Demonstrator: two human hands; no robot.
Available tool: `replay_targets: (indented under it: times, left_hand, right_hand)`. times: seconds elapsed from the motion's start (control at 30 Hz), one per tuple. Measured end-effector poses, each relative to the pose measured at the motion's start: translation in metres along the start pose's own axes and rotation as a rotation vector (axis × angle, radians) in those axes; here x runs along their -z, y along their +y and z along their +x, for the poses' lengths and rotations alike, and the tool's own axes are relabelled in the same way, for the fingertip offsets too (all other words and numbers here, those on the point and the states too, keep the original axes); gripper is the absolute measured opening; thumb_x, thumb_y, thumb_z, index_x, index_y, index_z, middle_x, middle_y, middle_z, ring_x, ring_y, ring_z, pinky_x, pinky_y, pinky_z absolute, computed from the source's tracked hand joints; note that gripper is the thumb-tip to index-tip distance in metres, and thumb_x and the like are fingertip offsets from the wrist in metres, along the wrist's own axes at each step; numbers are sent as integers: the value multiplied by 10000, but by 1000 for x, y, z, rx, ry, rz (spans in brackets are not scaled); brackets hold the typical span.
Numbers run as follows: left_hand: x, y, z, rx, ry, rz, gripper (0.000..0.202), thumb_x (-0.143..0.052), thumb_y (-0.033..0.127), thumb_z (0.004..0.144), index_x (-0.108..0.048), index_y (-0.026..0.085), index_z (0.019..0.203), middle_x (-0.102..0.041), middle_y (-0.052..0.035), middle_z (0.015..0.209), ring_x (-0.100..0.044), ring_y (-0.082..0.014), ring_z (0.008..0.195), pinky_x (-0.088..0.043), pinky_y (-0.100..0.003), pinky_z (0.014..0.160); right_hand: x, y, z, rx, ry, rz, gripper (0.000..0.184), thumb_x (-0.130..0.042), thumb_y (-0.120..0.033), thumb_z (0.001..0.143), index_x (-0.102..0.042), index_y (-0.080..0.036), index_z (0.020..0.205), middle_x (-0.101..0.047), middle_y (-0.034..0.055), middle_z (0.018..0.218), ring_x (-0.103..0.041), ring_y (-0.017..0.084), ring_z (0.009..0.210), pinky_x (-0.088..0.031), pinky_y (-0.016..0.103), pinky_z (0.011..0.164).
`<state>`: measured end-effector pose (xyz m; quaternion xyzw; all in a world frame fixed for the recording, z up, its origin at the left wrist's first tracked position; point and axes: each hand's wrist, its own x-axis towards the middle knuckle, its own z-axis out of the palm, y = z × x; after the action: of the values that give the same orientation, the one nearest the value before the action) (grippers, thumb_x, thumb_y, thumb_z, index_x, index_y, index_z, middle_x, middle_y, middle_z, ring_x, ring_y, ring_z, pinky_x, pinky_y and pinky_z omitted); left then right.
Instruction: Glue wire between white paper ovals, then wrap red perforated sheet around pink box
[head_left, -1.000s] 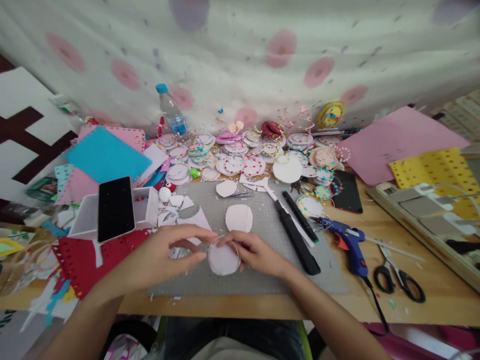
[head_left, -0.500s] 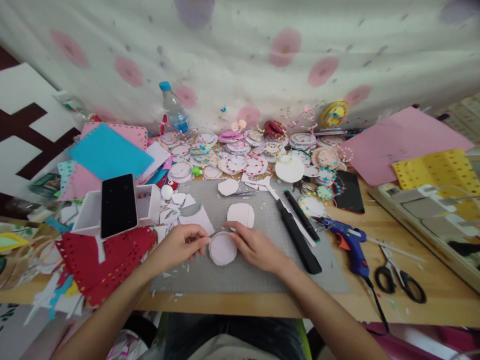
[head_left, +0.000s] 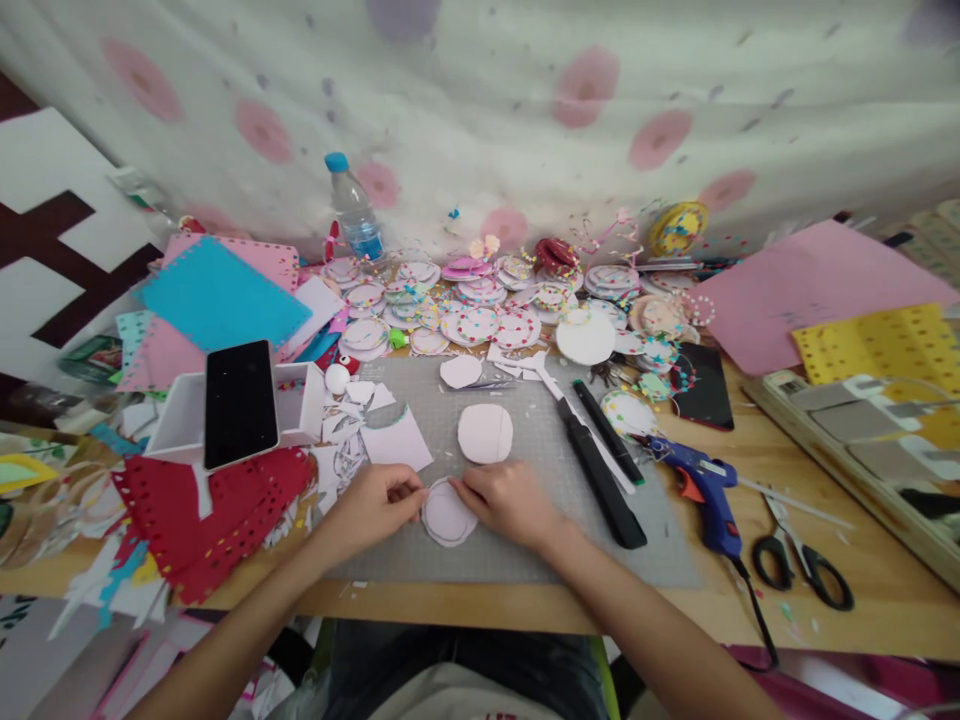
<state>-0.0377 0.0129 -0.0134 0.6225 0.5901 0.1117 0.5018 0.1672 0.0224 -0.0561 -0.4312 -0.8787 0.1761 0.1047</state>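
My left hand point(head_left: 388, 503) has its thumb and forefinger closed at the left edge of a round white paper disc point(head_left: 448, 514). A slightly smaller ring or circle shows inside that disc's rim; I cannot tell whether it is a separate layer. On the disc's right edge, my right hand point(head_left: 511, 500) presses with curled fingers and thumb. Just beyond the hands lies a rounded white paper piece point(head_left: 485, 433). Farther back is a smaller white disc point(head_left: 460, 372), with tweezers point(head_left: 491, 385) beside it. All of these rest on a grey cutting mat point(head_left: 420, 565).
Right of the hands lie a black-handled cutter point(head_left: 604, 480), a blue glue gun point(head_left: 709, 490) and scissors point(head_left: 799, 555). Paper scraps point(head_left: 341, 440) and a white box point(head_left: 304, 400) under a phone point(head_left: 241, 405) are left. Decorated paper discs point(head_left: 480, 325) and a bottle point(head_left: 355, 215) line the back.
My right hand has drawn its fingers in, closing at the disc's right edge. The inner circle on the disc now shows more clearly. The whole view has shifted slightly.
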Motion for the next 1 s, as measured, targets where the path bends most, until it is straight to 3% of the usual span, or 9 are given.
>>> replay_targets:
  times: [0.13,0.33,0.53,0.73,1.0]
  left_hand:
    - [-7,2,-5,-54,93,120,288,-513,403,815,-618,163,694,-619,-8,607,-541,-144,578,-369,-220,531]
    - [-14,6,-7,-95,207,317,385,-464,400,857,-474,181,540,-457,20,504,-390,-124,510,-231,-251,527]
    - [-24,14,-9,-115,234,381,321,-454,295,848,-449,190,545,-505,-16,570,-453,-159,579,-243,-270,572]
    - [-26,16,-13,-75,231,284,329,-476,313,823,-439,188,521,-485,4,528,-419,-136,534,-257,-257,552]
    - [-20,8,-12,47,93,-65,393,-485,467,817,-506,175,554,-475,40,429,-416,-101,427,-318,-208,454]
  right_hand:
    - [-4,0,-1,-4,18,-18,421,-360,-345,975,-603,-162,683,-674,64,647,-580,125,563,-158,277,515]
    - [-8,-2,-2,-15,39,-36,432,-371,-343,966,-611,-163,655,-668,59,611,-569,126,537,-141,283,511]
    - [-7,-4,-3,-43,58,-54,382,-432,-317,939,-611,-157,642,-670,58,597,-559,126,507,-121,283,508]
    - [-3,-3,-4,-22,88,-51,389,-435,-342,947,-612,-158,653,-657,53,593,-545,125,512,-135,283,507]
    - [-5,-3,-5,36,139,-28,423,-394,-337,969,-608,-159,650,-639,51,583,-527,121,524,-184,285,521]
